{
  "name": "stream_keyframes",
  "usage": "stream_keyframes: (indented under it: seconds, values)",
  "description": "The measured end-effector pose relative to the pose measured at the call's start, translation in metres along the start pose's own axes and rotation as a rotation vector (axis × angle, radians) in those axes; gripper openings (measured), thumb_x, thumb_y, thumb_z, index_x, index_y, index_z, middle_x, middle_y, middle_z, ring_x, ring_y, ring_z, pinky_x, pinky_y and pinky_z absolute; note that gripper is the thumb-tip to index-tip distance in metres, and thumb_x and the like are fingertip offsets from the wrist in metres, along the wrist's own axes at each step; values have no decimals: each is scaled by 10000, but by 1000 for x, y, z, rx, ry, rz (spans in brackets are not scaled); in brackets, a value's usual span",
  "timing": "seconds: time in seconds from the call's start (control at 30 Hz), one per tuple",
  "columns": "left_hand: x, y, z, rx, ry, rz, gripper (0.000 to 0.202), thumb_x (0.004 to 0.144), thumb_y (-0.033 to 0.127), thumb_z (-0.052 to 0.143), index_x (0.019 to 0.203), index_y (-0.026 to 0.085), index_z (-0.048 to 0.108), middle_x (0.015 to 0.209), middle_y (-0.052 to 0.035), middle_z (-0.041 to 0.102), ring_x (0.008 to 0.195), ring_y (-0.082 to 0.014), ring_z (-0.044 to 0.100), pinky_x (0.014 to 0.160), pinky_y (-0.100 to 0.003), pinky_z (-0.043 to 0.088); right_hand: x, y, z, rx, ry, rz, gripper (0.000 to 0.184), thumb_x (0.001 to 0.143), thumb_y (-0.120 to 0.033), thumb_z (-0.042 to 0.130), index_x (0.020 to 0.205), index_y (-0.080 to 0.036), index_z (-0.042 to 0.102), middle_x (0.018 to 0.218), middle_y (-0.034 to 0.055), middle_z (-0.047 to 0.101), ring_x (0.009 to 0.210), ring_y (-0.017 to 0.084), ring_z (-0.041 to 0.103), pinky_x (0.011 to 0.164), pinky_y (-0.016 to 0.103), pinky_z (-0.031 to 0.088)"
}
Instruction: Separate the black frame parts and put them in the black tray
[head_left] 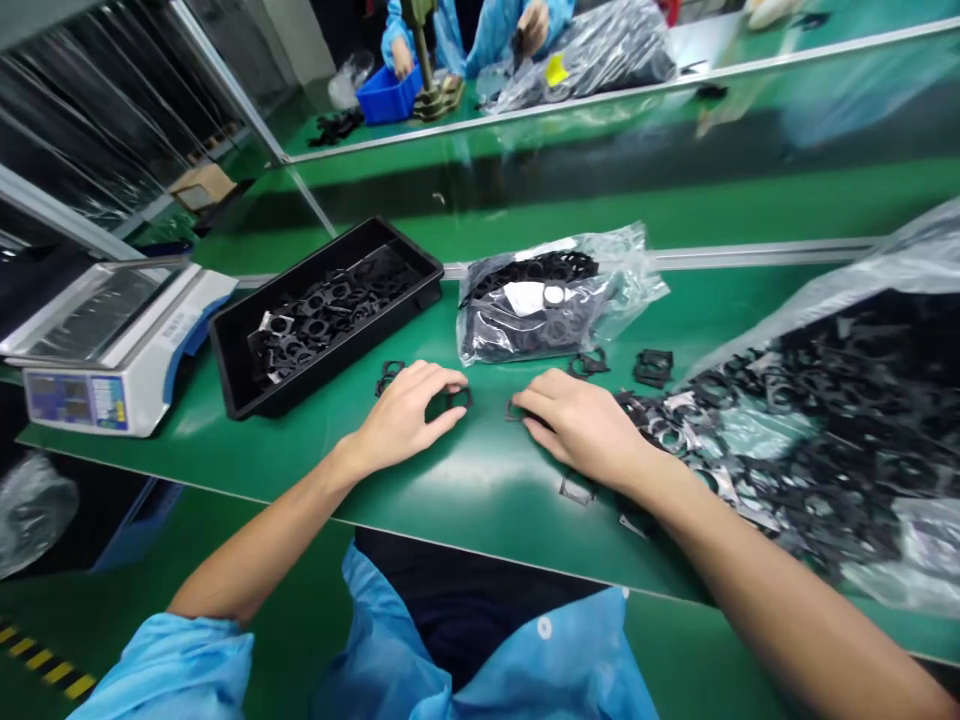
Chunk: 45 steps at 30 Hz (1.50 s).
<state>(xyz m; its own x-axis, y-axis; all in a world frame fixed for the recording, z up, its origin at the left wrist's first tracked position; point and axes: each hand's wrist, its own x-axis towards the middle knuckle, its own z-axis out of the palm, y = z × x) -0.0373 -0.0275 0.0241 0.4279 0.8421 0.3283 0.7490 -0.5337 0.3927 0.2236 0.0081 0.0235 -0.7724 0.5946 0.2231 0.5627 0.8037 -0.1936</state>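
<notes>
Between the thumb and fingers of my left hand (409,415) is a small black plastic frame (460,399) with a round opening. My right hand (581,420) pinches another thin black plastic frame (513,411), mostly covered by the fingers. Both hands are low over the green table, a short gap apart. More black frames (388,376) lie just behind my left hand. Beyond my right hand are a loose black frame (589,363) and a small stack of frames (653,367). A flat rectangular frame (576,490) lies below my right wrist.
A black tray (225,350) of frames stands at the left, beside a weighing scale (97,350). A clear bag (555,300) of parts lies ahead. A large open bag (787,320) spills parts at the right. Across the divider, a person in blue sleeves works near a blue bin (386,100).
</notes>
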Motion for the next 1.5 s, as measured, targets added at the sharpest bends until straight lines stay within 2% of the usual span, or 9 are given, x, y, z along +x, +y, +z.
stream_keyframes:
  seconds: [0.13, 0.33, 0.53, 0.67, 0.87, 0.97, 1.03, 1.2, 1.5]
  values:
    - [29, 9, 6, -125, 203, 57, 166, 926, 246, 642, 1079, 181, 638, 970, -47, 701, 908, -185, 653, 849, -326, 524, -2, 3, 3, 21, 57, 163, 267, 893, -235, 689, 1150, -165, 696, 1109, 127, 683, 975, 281, 595, 733, 363, 504]
    - [55, 9, 33, -233, 376, 113, 163, 927, 233, 649, 1076, 168, 632, 987, -54, 708, 891, -167, 664, 835, -305, 545, -3, 5, 7, 107, 3, 177, 199, 906, -242, 675, 1085, -184, 739, 1079, 123, 673, 951, 290, 597, 859, 435, 532]
    - [42, -1, 47, -208, 347, 160, 180, 934, 235, 650, 1097, 162, 633, 971, -64, 714, 901, -180, 676, 850, -330, 558, -7, 7, 4, 193, -1, 239, 283, 902, -245, 678, 1172, -165, 706, 1119, 139, 692, 993, 311, 614, 891, 463, 531]
    - [39, -2, 49, -228, 344, 181, 192, 927, 204, 661, 1108, 147, 631, 1000, -85, 719, 932, -188, 684, 860, -333, 565, -6, 5, 5, 212, 4, 217, 200, 881, -214, 698, 1076, -173, 677, 1107, 139, 686, 976, 306, 612, 892, 466, 522]
    - [36, 9, 46, -238, 370, 246, 205, 930, 204, 666, 1125, 163, 621, 1022, -91, 732, 946, -197, 702, 858, -345, 578, -7, -1, 11, 359, 131, 262, 199, 860, -118, 657, 1036, -208, 625, 945, 71, 690, 832, 230, 621, 769, 366, 527]
    - [33, 15, 47, -218, 349, 295, 209, 938, 215, 662, 1135, 164, 616, 1019, -94, 738, 936, -199, 703, 838, -345, 576, -6, -4, 8, 562, 226, 380, 175, 862, -144, 665, 1025, -209, 657, 889, 37, 689, 689, 159, 595, 678, 309, 518]
    - [31, 18, 47, -196, 330, 304, 202, 947, 217, 651, 1140, 171, 617, 1027, -93, 739, 931, -197, 702, 829, -347, 570, -5, -7, 3, 803, 248, 494, 195, 850, -186, 696, 1042, -209, 674, 875, 26, 693, 654, 135, 601, 633, 281, 522]
    - [31, 18, 48, -171, 334, 287, 178, 951, 211, 647, 1122, 166, 626, 1013, -89, 741, 900, -187, 696, 803, -334, 554, -2, -12, -8, 1348, 179, 654, 361, 793, -310, 819, 1119, -190, 721, 850, 34, 734, 751, 164, 708, 753, 312, 603]
    - [30, 18, 47, -163, 346, 243, 211, 943, 235, 669, 1142, 169, 647, 1019, -87, 735, 889, -187, 672, 804, -342, 540, -2, -11, -5, 1474, 252, 764, 407, 713, -349, 907, 1068, -194, 778, 856, 45, 783, 756, 173, 746, 791, 329, 620]
